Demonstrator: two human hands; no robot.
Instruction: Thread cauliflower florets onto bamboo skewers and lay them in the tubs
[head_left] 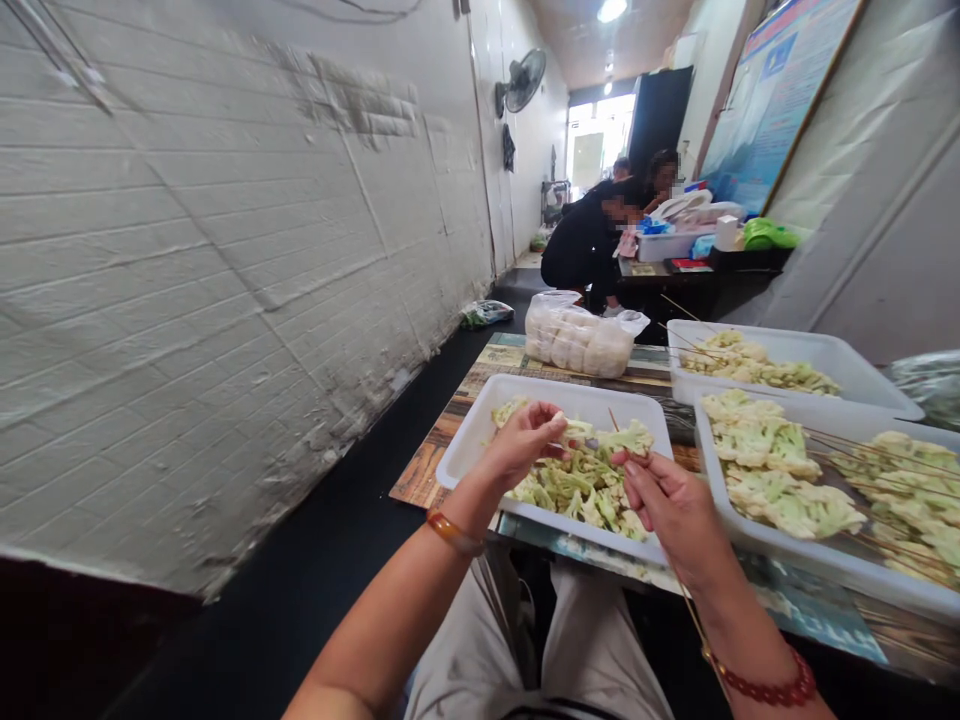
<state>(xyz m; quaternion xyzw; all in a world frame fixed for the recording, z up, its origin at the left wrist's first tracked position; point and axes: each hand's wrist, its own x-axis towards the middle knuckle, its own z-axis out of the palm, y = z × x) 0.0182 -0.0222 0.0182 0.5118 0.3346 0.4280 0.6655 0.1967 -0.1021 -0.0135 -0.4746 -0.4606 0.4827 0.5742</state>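
Observation:
My left hand [527, 440] pinches a pale cauliflower floret [576, 430] above a white plastic tray [459, 447]. To its right, my right hand [671, 500] is closed on a thin wooden skewer [691, 607], whose lower end runs back along my wrist. Near the skewer's upper tip sits a cauliflower piece [630, 437], just above my right fingers. Loose cauliflower florets [574, 487] lie in the tray under both hands. The two hands are a short way apart, and the floret in my left hand is close to the skewer's tip.
On the right, a white tray [709, 505] holds skewered cauliflower [765, 450]; behind it stands another tray [862, 385] of cauliflower. A plastic bag of pale round items [577, 340] sits at the table's back. Beyond it a person in black [581, 240] bends low. A wall [225, 300] runs along the left.

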